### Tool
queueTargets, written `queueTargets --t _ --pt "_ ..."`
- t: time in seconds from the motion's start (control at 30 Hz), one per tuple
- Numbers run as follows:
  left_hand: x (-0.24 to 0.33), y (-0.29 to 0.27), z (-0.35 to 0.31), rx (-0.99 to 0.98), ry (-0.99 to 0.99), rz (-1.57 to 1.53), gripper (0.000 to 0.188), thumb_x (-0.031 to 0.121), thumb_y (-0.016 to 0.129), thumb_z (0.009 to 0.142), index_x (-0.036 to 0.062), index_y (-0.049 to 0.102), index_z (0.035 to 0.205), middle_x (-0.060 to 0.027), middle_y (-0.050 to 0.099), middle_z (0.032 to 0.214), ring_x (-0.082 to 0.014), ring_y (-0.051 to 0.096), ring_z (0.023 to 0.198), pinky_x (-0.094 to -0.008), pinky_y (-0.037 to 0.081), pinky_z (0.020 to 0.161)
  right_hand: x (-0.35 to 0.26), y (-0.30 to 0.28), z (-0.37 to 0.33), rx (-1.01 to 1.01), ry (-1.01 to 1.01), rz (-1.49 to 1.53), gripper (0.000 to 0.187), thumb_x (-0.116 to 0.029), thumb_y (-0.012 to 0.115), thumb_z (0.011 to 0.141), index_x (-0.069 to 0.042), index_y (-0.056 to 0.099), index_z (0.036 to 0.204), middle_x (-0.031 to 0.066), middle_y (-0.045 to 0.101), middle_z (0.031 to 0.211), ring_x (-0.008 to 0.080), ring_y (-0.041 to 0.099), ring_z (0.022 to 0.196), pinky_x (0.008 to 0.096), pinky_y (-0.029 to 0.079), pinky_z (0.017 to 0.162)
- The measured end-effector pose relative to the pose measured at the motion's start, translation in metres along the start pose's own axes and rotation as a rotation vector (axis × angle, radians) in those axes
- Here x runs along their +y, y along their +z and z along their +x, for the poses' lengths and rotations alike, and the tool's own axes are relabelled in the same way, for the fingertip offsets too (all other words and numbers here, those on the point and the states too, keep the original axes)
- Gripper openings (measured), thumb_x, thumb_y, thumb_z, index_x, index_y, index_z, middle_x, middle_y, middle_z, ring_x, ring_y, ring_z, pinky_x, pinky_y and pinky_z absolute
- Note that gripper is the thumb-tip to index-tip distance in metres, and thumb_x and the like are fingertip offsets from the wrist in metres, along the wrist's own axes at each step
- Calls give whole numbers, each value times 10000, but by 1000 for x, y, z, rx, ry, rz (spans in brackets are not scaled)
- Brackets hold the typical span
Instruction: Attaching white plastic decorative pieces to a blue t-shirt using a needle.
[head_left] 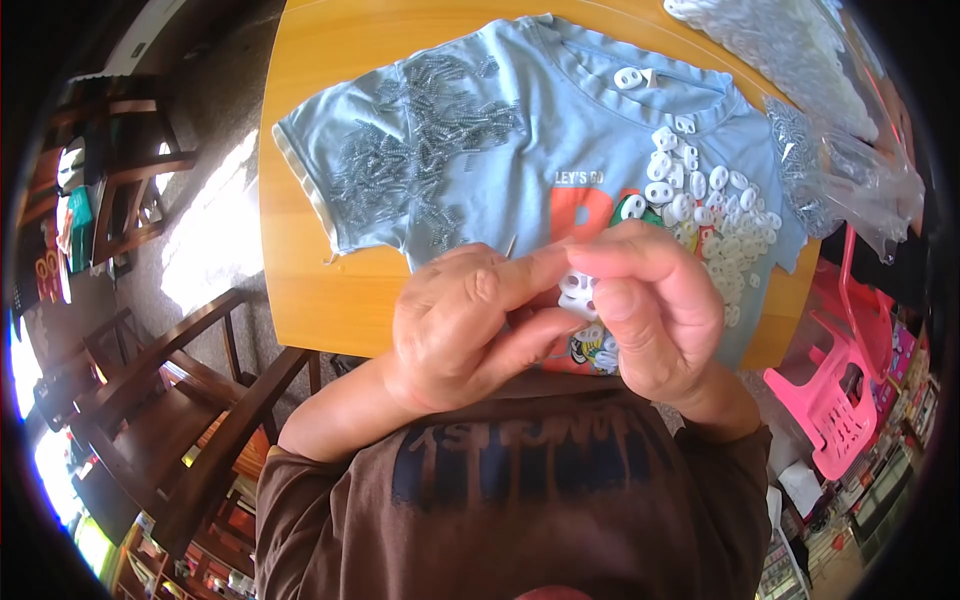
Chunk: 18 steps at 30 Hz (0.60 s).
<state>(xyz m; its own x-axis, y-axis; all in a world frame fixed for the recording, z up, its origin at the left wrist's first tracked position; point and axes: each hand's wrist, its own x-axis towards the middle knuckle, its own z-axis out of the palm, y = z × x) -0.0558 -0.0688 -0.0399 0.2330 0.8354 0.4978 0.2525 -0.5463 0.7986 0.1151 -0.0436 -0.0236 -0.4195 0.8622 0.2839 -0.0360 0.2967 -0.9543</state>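
Pinched between the fingertips of both hands, just over the near part of a light blue T-shirt (520, 120), is a small white two-hole cord lock (577, 288). My left hand (450, 325) is closed on its left side, with the thumb below. My right hand (665, 310) grips its right side with thumb and index finger. Many small metal springs (400, 160) lie loose on the shirt's left part. Past my right hand, a heap of white oval two-hole plastic parts (735, 235) covers the shirt's right side. One white part (628, 78) rests by the collar.
The shirt is spread over a wooden table (300, 290). A clear bag of white parts (790, 50) and a bag of springs (800, 165) sit at the table's right. Dark wooden chairs (170, 400) stand left, a pink plastic chair (845, 375) right.
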Motion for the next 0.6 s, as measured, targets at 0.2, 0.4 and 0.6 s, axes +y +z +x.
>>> queueTargets --t 0.2,0.4,0.6 --pt "10 15 -12 138 -229 -103 386 108 760 649 -44 574 951 -102 627 773 -193 544 532 -293 414 468 -1 2 -3 8 17 -1 154 -14 549 846 25 577 993 88 601 818 145 545 668 245 434 612" --pt "15 14 -13 144 -403 -358 297 64 722 726 -16 545 952 -65 609 746 -90 541 567 -226 432 501 1 4 -4 71 1 -40 159 -11 560 834 28 576 987 103 609 831 165 566 679 259 449 611" --pt "26 6 1 158 -859 -954 121 5 589 836 8 523 937 -24 580 770 -40 518 656 -175 429 585 5 1 -1 72 -170 -216 183 17 570 813 49 564 993 129 626 871 205 591 685 280 465 587"
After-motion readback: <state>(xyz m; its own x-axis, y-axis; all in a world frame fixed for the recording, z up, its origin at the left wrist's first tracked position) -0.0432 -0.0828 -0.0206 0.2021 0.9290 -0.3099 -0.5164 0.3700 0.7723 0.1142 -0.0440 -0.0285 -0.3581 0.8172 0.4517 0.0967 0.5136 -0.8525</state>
